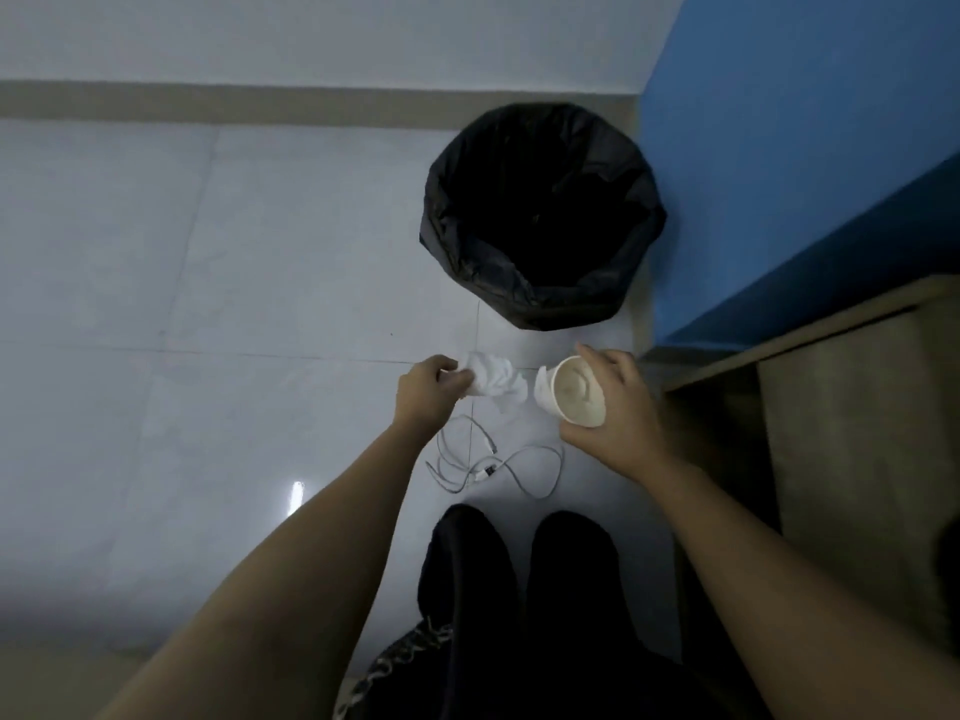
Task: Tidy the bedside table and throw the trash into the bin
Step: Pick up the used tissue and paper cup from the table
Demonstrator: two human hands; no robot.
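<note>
Tissue wad [491,380] gripped in L hand [426,392]; R hand [615,407] holds paper cup [574,392]; black-lined bin [519,304] ahead.

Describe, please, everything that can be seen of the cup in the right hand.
The cup is off-white, paper by its look, with a round rim. It is tilted, mouth toward the camera; inside it seems empty, with faint brownish marks. The right hand grips it from the right, fingers over the top, thumb beneath. It is held above the floor, short of the bin, close beside the tissue in the left hand. A white bit at its left edge cannot be identified.
</note>
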